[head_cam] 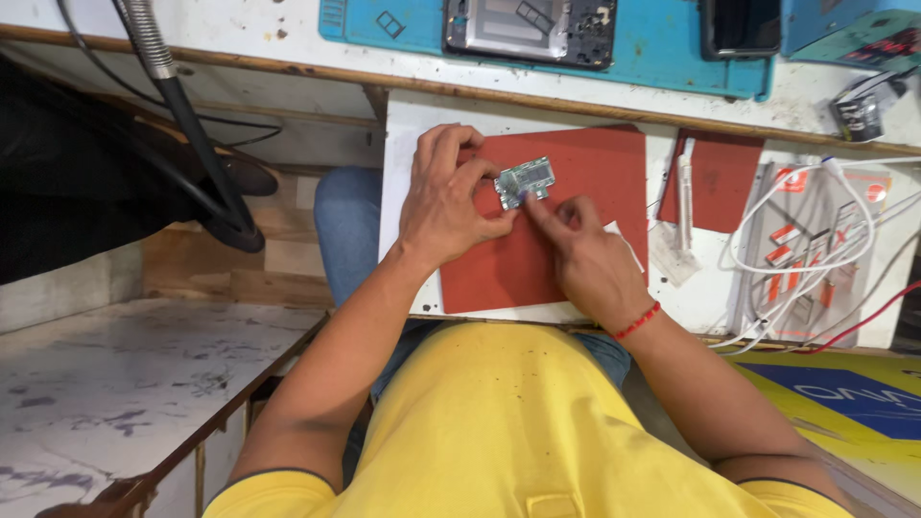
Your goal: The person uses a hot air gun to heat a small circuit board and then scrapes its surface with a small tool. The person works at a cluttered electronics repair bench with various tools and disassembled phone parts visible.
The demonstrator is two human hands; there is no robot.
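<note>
Fingers of my left hand [443,197] pinch a small green circuit board [525,180] by its near-left corner, thumb below and fingertips curled over its left edge, so that hand is clamped on it and holds it just above the red mat [585,163]. The board lies up and to the right of my left palm, its long axis running left to right with the right end tipped slightly away from me. My right hand [587,257] comes in from below and to the right, forefinger stretched out so its tip touches the lower edge of the board; the other fingers are loosely folded and grip nothing that I can see. The left hand is the one carrying the board, the right only meets it at that one point. Under both hands sits the red mat on a white board laid across my lap. Off beyond my right hand lie a second, smaller red pad [718,177], a pale slim tool [686,197] beside it, and a loop of white cable [815,225] over small orange parts. Past the fingertips, on the bench, an opened phone [530,31] rests on a blue work mat [662,58]. A black hose [197,144] hangs far off my left wrist. Nothing lies between my hands and the board.
</note>
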